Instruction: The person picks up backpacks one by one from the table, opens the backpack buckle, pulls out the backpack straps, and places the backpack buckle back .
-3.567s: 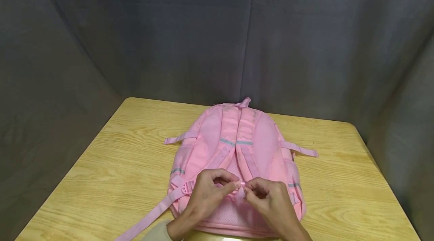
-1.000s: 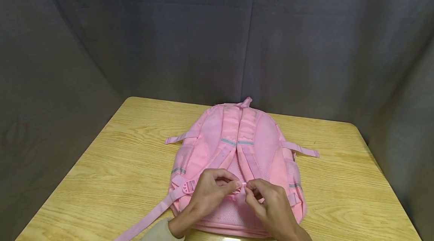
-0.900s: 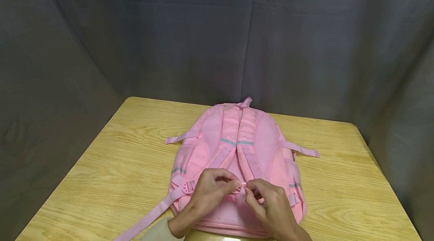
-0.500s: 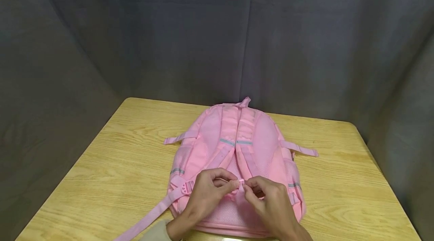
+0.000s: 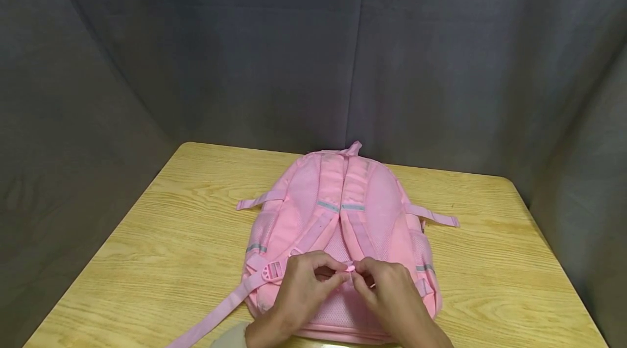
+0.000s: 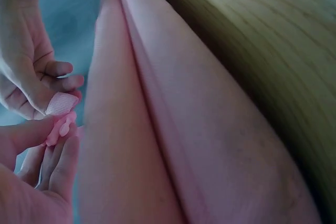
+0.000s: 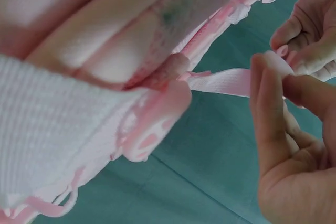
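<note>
A pink backpack (image 5: 338,190) lies on the table, shoulder straps facing up. Over its lower back, my two hands meet fingertip to fingertip. My left hand (image 5: 306,285) pinches a small pink plastic buckle (image 6: 63,128) between thumb and fingers. The end of a pale pink webbing strap (image 7: 231,82) is pinched by my right hand (image 5: 389,288), right at the buckle. In the right wrist view the strap runs from the backpack to my right fingers. How far the webbing passes through the buckle is hidden by the fingers.
Another strap with a pink ladder-lock buckle (image 5: 272,271) trails off the backpack's left side across the wooden table (image 5: 161,239). Short side straps (image 5: 433,215) stick out left and right. Dark grey cloth (image 5: 274,65) hangs behind the table and at both sides.
My left hand has turned a little and sits slightly lower, uncovering another pink buckle behind it. The small piece between the fingertips is now tilted. The backpack stays in place.
</note>
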`<move>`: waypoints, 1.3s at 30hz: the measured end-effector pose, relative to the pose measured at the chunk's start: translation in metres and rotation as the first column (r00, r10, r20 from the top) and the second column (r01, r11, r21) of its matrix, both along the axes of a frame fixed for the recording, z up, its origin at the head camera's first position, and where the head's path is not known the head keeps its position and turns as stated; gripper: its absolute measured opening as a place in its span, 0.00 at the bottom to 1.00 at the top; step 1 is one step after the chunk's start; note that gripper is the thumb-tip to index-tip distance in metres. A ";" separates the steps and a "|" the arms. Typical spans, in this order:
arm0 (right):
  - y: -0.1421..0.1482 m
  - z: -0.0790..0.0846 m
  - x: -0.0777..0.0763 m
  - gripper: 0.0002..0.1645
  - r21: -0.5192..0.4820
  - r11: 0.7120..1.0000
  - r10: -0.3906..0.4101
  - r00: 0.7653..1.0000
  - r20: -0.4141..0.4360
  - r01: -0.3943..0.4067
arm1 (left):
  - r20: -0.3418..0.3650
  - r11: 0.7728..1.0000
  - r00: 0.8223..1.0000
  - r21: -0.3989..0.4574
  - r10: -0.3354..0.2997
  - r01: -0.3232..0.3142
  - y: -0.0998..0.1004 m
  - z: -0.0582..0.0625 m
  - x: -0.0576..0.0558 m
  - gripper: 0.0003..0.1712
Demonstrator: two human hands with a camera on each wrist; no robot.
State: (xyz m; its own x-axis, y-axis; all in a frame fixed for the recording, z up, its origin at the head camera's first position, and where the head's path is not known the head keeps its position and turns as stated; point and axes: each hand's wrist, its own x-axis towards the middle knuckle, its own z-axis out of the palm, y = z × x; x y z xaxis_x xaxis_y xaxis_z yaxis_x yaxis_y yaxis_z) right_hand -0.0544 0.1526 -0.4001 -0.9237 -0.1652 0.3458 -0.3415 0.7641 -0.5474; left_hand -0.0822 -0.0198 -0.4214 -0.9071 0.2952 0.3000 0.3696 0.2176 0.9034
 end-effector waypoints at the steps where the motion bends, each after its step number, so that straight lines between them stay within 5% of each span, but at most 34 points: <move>1: 0.000 -0.001 0.000 0.06 0.016 1.000 0.009 1.000 -0.019 -0.009 | -0.037 1.000 0.999 -0.023 0.007 -0.008 0.000 -0.001 0.000 0.04; 6: 0.001 -0.004 0.001 0.09 0.048 0.998 0.056 0.989 -0.139 -0.049 | -0.104 0.998 0.994 -0.057 0.018 -0.024 0.000 -0.003 0.001 0.03; 10: 0.001 -0.006 0.000 0.10 0.048 0.996 0.083 0.970 -0.230 -0.074 | 0.019 1.000 1.000 -0.003 -0.012 0.012 -0.002 -0.001 -0.001 0.04; 16: 0.001 -0.008 0.001 0.10 0.026 0.996 0.089 0.957 -0.278 -0.085 | 0.210 0.997 0.977 0.071 -0.034 0.019 -0.004 0.004 -0.003 0.03; 31: 0.000 -0.013 0.000 0.09 -0.002 0.992 0.116 0.900 -0.420 -0.129 | 0.377 0.977 0.922 0.212 -0.091 0.009 -0.006 0.005 -0.009 0.08; 39: 0.000 -0.016 -0.002 0.07 0.003 0.984 0.156 0.864 -0.478 -0.176 | 0.473 0.947 0.867 0.321 -0.156 -0.005 -0.007 0.006 -0.012 0.12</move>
State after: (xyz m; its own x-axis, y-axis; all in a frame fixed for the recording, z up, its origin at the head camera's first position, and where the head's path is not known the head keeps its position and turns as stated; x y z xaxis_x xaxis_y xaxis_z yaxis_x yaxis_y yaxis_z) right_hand -0.0563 0.1526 -0.4165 -0.6062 -0.2789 0.7449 -0.6878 0.6540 -0.3149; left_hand -0.0944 -0.0272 -0.4158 -0.9374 0.3370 -0.0879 -0.1302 -0.1048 0.9859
